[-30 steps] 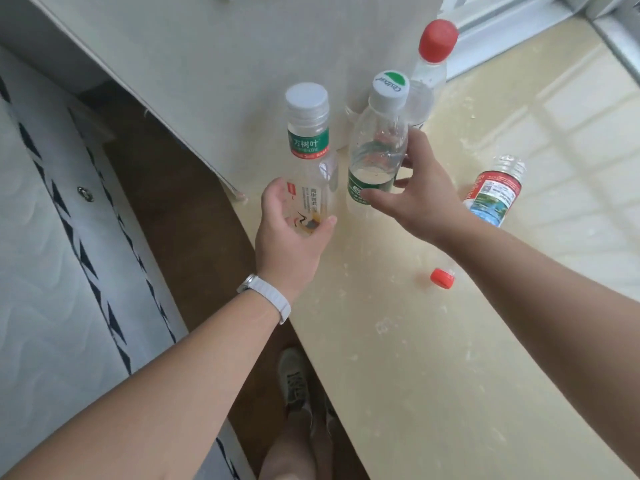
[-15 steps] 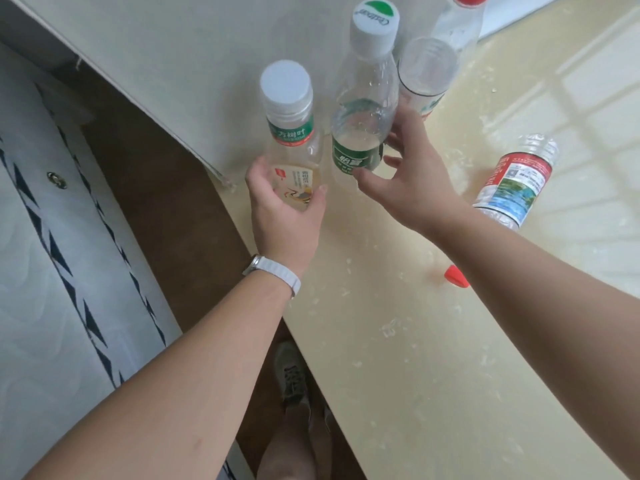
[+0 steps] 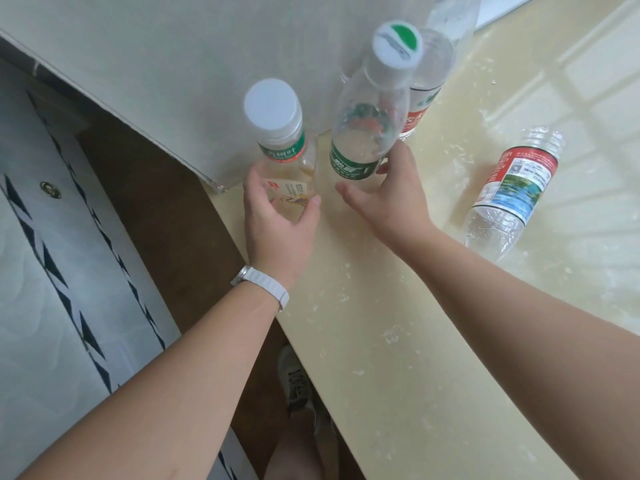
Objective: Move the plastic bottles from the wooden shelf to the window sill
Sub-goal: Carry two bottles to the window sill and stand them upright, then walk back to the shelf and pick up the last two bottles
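Altogether, four plastic bottles showed on or over the cream window sill (image 3: 415,341): three upright and one on its side. Two hands were in view, and each had one bottle.

The left hand (image 3: 277,223), with one white wristband (image 3: 266,285) on its wrist, was wrapped round the lower body of the white-capped bottle (image 3: 280,140), thumb on one side and fingers on the other. That bottle stood at the sill's near corner, just beside the pale wall panel (image 3: 173,57).

The right hand (image 3: 391,199) cupped the base of the green-labelled bottle (image 3: 367,126), fingers curled behind it and thumb in front. This one leaned a little and carried a white cap with a green patch. I could not tell whether either held bottle rested on the sill, since the hands hid both bases.

Just behind it stood the third bottle (image 3: 429,74), red-labelled, its top cut off by the frame. The fourth bottle (image 3: 512,188) lay uncapped to the right, apart from the others, with its neck pointing away.

So two caps showed. Left of the sill were the brown floor (image 3: 166,209), one patterned mattress (image 3: 52,289) and, below, one shoe (image 3: 294,379).
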`<control>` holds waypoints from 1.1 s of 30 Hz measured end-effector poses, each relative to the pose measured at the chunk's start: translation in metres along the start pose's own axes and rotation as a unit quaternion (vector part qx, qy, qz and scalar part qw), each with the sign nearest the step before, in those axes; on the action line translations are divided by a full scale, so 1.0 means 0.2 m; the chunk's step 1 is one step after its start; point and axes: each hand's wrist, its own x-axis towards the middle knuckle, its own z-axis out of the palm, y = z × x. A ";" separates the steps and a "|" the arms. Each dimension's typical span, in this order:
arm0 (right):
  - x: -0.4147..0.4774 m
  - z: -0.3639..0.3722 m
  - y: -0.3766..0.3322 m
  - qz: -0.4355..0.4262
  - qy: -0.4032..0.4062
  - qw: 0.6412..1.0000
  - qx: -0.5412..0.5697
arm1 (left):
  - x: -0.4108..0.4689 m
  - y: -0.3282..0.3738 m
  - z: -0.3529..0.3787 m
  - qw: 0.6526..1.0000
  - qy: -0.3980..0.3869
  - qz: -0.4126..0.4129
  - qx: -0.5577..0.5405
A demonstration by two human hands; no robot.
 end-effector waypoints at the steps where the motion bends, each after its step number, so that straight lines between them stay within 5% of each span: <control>1: 0.01 0.00 0.00 0.002 -0.004 1.000 -0.003 | 0.00 0.00 0.00 1.000 -0.002 0.000 0.002; 24: 0.13 0.00 0.00 -0.001 -0.017 1.000 0.000 | 0.10 0.08 0.16 0.995 0.072 -0.026 0.056; 33: 0.03 -0.08 0.00 0.016 -0.021 1.000 -0.012 | 0.04 0.10 0.04 0.995 0.030 -0.035 0.087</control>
